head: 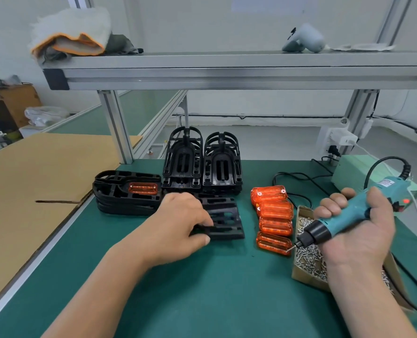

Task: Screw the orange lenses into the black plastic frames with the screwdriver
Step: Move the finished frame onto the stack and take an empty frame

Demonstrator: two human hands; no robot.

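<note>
left hand [178, 223] nearest, in from 7 o'clock. fingers and thumb curl on the near edge of a loose black frame [227, 223], which lies flat at mat centre. right hand [356, 228] in from 5 o'clock, fist wrapped round the teal screwdriver [334, 226]. bit points down toward 8 o'clock, tip over the screw box, just beside the nearest lens.

green mat [202, 289] covers the bench. cardboard sheet [31, 179] lies flat at 9 o'clock, beside the mat. metal shelf [227, 69] spans overhead at 12 o'clock, with a folded cloth [73, 32] on its left end and a grey handheld device [305, 39] toward its right.

upright stacks [183, 154] of frames, two side by side, at 12 o'clock behind the loose frame. flat stack [126, 203] at 10 o'clock, its top frame carrying a fitted lens [143, 188]. pale green box [356, 172] at 2 o'clock, behind the right hand; black cables on the mat near it.

loose lenses [274, 215], orange, in a row at 3 o'clock of the loose frame, running far to near and overlapping. screw box [307, 259], cardboard, just right of the row, holds small silver screws. right wrist partly covers it.
</note>
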